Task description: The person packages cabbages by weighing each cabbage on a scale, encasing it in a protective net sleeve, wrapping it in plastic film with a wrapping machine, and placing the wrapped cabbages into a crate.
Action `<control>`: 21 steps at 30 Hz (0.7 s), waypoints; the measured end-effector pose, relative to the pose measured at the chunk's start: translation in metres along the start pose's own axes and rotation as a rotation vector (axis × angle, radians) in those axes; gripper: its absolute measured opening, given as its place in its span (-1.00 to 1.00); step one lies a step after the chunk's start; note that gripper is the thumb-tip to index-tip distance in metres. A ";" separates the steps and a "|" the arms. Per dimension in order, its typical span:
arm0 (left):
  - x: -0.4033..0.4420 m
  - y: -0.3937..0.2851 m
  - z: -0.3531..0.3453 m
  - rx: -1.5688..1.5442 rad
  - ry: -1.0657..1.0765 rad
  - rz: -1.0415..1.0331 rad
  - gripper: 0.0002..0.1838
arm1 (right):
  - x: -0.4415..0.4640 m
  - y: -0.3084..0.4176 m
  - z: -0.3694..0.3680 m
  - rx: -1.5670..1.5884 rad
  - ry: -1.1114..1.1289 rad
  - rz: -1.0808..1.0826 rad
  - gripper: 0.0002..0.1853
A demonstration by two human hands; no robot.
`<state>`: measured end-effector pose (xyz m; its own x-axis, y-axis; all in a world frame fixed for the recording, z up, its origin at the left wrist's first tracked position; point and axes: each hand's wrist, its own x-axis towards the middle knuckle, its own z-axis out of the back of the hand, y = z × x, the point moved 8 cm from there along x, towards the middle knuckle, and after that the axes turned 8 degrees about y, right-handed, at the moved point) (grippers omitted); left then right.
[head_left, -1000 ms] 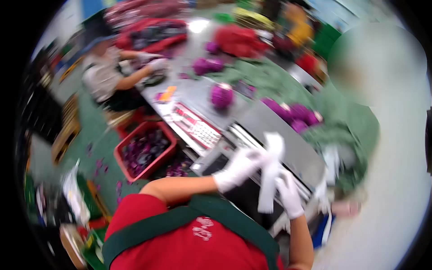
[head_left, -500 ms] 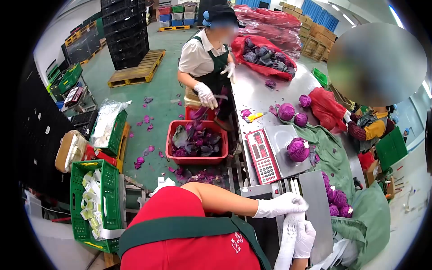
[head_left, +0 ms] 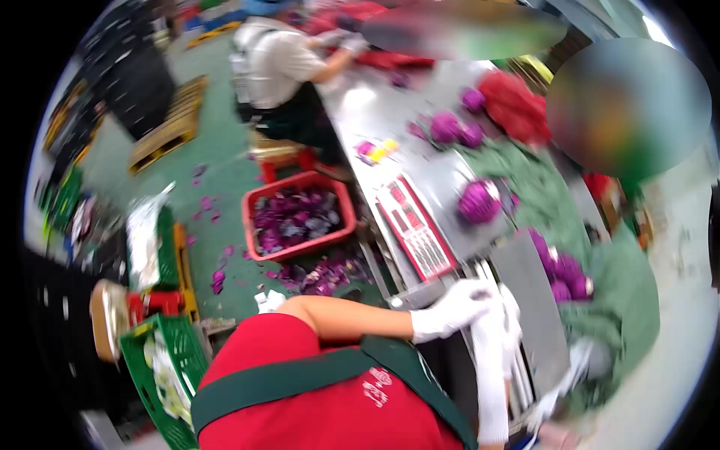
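My left hand (head_left: pixel 455 309), in a white glove, is closed on the upper end of a white mesh sleeve (head_left: pixel 491 386). The sleeve hangs down toward me, in front of my right forearm. My right hand (head_left: pixel 511 321), also white-gloved, is close against its far side with the fingers curled toward it; motion blur hides the exact grip. Just past my hands stands a red and white scale (head_left: pixel 416 231). A trimmed purple cabbage (head_left: pixel 478 201) rests on the scale's metal plate. More purple cabbages (head_left: pixel 568 276) lie on green cloth to the right.
A red crate (head_left: pixel 345 206) of purple leaves stands on the floor, with loose leaves around it. At the left is a green crate (head_left: pixel 196 351) with white and yellowish items. A co-worker (head_left: pixel 274 64) stands by the metal table (head_left: pixel 367 112). A red bag (head_left: pixel 514 109) lies across it.
The view has shifted and blurred. My hands are closer together around the top of the mesh sleeve. The co-worker's hands have moved from above the red crate to the table's far end.
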<state>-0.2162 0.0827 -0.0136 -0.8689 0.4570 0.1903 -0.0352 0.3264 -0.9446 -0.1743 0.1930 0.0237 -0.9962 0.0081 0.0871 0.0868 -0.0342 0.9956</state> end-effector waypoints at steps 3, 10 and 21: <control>0.003 -0.043 0.029 0.448 -0.178 -0.412 -0.92 | 0.006 -0.021 -0.020 0.180 -0.138 -0.103 -0.79; 0.036 0.013 0.049 -0.598 0.173 0.399 -0.69 | 0.046 -0.068 -0.014 0.454 -0.183 -0.222 -0.87; 0.083 0.047 0.129 -0.854 0.163 0.672 -0.78 | 0.082 -0.096 -0.027 -0.134 0.276 -0.683 -0.86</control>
<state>-0.3540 0.0292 -0.0763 -0.5048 0.8394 -0.2012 0.8288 0.4063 -0.3847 -0.2650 0.1703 -0.0660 -0.7958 -0.1795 -0.5784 -0.5369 -0.2328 0.8109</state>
